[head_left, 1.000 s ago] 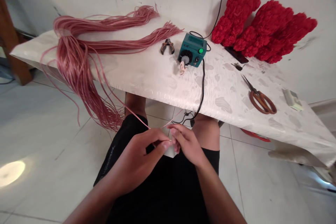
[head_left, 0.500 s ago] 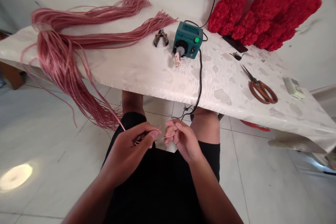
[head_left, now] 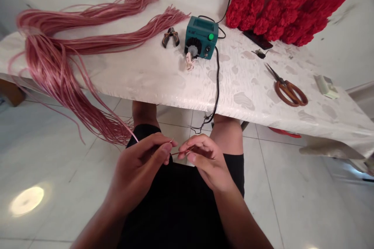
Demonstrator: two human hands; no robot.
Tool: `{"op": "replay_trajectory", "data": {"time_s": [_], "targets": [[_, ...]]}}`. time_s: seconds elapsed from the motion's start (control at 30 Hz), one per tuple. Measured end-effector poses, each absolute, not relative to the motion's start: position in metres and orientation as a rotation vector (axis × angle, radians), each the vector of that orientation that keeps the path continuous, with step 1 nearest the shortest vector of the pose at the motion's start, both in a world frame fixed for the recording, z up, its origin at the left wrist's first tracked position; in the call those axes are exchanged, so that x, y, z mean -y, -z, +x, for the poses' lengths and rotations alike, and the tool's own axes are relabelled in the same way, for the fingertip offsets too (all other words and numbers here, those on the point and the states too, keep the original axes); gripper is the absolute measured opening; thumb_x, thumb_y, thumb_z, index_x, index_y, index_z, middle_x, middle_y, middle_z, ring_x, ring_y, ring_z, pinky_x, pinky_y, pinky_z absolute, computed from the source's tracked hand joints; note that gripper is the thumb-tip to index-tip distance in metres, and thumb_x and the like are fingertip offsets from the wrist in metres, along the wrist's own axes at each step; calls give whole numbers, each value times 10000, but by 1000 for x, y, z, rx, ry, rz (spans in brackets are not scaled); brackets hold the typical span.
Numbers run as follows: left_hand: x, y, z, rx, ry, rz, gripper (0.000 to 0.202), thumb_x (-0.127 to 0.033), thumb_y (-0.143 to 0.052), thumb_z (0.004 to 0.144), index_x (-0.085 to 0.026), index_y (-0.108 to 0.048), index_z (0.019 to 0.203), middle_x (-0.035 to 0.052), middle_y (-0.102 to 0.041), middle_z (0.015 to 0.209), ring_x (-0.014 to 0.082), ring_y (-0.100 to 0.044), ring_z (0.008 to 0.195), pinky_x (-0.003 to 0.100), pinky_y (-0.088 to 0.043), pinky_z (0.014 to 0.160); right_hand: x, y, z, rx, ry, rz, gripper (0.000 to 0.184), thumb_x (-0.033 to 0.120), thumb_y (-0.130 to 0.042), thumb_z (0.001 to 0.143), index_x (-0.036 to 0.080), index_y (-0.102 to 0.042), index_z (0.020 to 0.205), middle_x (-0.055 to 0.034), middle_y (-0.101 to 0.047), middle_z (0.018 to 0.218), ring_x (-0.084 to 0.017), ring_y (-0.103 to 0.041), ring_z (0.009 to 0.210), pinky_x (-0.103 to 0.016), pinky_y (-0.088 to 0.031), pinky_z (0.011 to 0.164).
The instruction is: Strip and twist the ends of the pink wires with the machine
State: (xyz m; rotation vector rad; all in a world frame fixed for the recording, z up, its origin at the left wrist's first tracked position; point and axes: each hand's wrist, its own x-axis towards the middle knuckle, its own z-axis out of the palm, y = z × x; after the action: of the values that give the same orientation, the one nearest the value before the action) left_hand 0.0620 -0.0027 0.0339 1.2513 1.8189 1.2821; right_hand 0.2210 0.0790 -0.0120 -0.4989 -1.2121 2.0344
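Observation:
My left hand [head_left: 140,167] and my right hand [head_left: 204,159] meet over my lap, below the table edge. Both pinch one thin pink strand [head_left: 175,151] that runs between their fingertips. The strand leads up and left from my left hand toward a big bundle of pink strands [head_left: 58,66] that lies on the table and hangs over its left front edge. A small teal machine [head_left: 201,39] with a green button and a black knob stands on the table straight ahead of my hands.
The white table [head_left: 163,81] also holds small pliers [head_left: 171,37], orange-handled scissors [head_left: 288,89], red fluffy bunches [head_left: 280,4] against the wall and a small pale block [head_left: 325,85] at right. A black cord [head_left: 217,81] drops from the machine over the table edge. Tiled floor lies either side.
My hands have stayed together over my lap, twisting the strand slightly, with the right fingers now curled closer to the left. The view has tilted down a little.

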Motion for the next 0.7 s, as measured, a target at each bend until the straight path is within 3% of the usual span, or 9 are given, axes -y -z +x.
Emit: {"op": "replay_trajectory", "data": {"time_s": [0.3,0.57,0.7], "targets": [[1,-37,69,-1731,-1344,1287,155,-223,-640,930,-279,-776,977,-36,-646,768,85,-557,657,197,-497,666,-77,15,218,1208,-1958,-552,91,242,-753,858,247,-698,930,-8,-747,912,-156,-702,804,-328,-587,769],[-5,-37,74,-1655,-1397,1379,165,-214,-689,909,-307,-784,1005,-26,-670,857,92,-632,756,178,-523,678,-73,18,215,1108,-1933,-527,135,208,-762,853,257,-692,957,15,-745,885,-131,-697,796,-291,-570,779],[-4,-38,62,-1730,-1188,1488,340,-273,-695,894,-333,-688,1229,-12,-709,1032,140,-674,928,242,-556,841,-77,16,217,1086,-1860,-548,157,211,-775,843,260,-692,968,15,-745,881,-129,-689,797,-274,-570,763]]}}
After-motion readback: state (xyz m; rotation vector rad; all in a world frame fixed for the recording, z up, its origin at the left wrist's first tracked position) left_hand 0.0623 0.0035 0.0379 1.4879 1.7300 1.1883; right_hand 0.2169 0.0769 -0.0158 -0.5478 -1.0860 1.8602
